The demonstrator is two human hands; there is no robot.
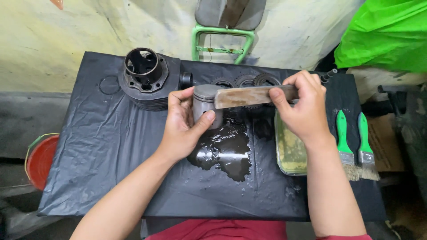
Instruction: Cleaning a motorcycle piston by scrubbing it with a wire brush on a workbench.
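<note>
Over the table's (111,178) wet middle, my left hand (182,126) grips a heavy, oil-slick metal piston (205,100) by its skirt while my right hand (302,109) closes around a stiff flat scraper (249,96) laid across its crown.

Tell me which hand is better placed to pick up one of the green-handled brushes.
Right. The right hand, though holding the flat metal blade, is next to the green-handled brushes at the table's right edge. The left hand grips the piston, farther away.
</note>
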